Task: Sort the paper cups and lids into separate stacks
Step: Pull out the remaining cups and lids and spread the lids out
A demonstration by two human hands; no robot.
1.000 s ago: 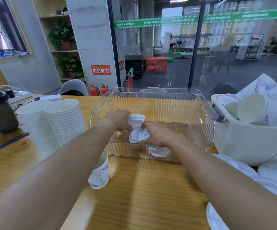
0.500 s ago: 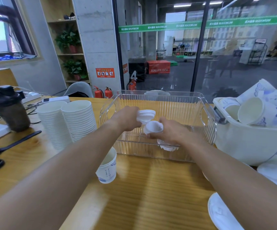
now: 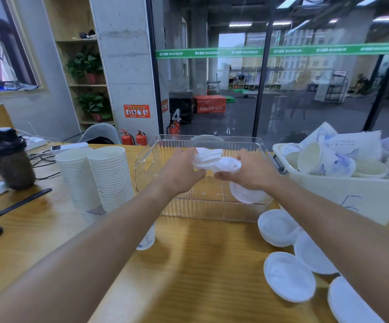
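Lids [image 3: 208, 157]: pinched in left hand [image 3: 181, 170], touching the lid [image 3: 227, 165] gripped by right hand [image 3: 250, 171], both above the bin [image 3: 212, 212].

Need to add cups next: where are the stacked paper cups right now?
In the head view, the two cup stacks stand on the wooden table, left of the clear bin, beside the dark shaker bottle.
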